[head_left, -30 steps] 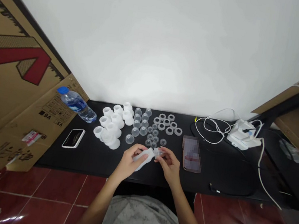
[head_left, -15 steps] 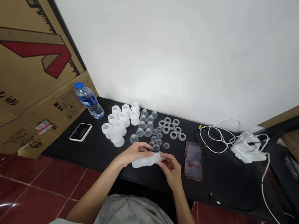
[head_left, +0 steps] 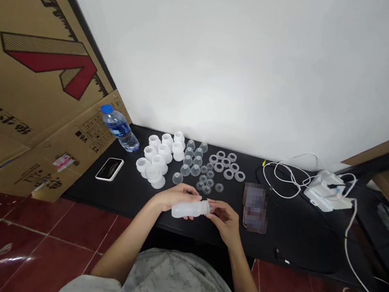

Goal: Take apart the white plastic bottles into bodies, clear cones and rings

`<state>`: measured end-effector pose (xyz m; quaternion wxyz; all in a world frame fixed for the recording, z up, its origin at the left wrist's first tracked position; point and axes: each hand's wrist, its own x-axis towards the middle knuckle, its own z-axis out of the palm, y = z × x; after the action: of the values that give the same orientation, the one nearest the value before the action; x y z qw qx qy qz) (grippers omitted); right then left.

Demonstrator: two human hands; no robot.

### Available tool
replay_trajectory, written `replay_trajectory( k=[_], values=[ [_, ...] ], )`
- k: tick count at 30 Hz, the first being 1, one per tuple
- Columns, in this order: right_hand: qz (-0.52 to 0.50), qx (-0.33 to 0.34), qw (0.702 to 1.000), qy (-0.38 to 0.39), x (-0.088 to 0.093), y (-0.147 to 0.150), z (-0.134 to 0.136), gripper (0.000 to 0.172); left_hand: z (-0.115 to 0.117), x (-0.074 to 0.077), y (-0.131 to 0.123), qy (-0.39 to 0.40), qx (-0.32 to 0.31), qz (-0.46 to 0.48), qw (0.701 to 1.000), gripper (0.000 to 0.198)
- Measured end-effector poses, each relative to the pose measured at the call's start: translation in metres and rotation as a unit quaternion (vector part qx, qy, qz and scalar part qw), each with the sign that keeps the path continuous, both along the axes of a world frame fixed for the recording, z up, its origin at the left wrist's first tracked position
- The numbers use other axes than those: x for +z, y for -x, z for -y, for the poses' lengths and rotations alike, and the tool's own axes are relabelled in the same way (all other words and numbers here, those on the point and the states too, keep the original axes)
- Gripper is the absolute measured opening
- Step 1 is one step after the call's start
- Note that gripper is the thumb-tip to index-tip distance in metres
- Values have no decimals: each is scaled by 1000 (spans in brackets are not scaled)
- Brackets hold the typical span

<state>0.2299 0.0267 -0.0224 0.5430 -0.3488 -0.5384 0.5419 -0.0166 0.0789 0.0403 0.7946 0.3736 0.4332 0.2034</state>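
We're live: our left hand (head_left: 175, 198) has its grip closed around a frosted plastic bottle (head_left: 188, 209), our right hand (head_left: 226, 221) pinching its neck above the black tabletop (head_left: 117, 198).

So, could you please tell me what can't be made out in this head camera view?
- Neck of the frosted plastic bottle: hidden by the right hand, so any fitting there is unseen.
- Bottle's far side: hidden by the left hand.
- Phone: blurred out, so its surface is unreadable.
- White charging block: too small to tell what is plugged in.
- Ring seals: too small to tell their material.
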Motion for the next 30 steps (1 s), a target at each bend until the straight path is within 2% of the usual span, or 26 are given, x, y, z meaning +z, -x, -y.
replay_trajectory(
  k=[5, 9, 13, 18, 22, 25, 28, 30],
  values=[
    [-12, -4, 1000, -1, 3, 1, 1, 29, 5, -20, 0, 44, -7, 56, 997, 56],
    [-30, 25, 999, 12, 4, 3, -1, 31, 14, -19, 1, 37, 5, 49, 998, 54],
    [-36, 37, 998, 19, 2, 3, -4, 33, 13, -7, 1, -33, 11, 3, 999, 56],
    [-13, 2, 1000, 21, 6, 2, -3, 33, 8, 2, -3, -162, 24, -32, 986, 57],
    [9, -4, 1000, 3, 10, 5, -2, 34, 18, 1, -8, -308, 51, -104, 944, 51],
    [-21, 4, 999, 31, 6, 8, -3, 37, 29, -2, -12, -431, 62, -179, 882, 49],
    [-34, 18, 997, 72, 1, 9, -5, 35, 36, -6, -11, -494, 66, -221, 838, 48],
    [-41, 14, 996, 84, 0, 9, -5, 35, 39, -12, -8, -522, 61, -223, 821, 59]
  ],
)
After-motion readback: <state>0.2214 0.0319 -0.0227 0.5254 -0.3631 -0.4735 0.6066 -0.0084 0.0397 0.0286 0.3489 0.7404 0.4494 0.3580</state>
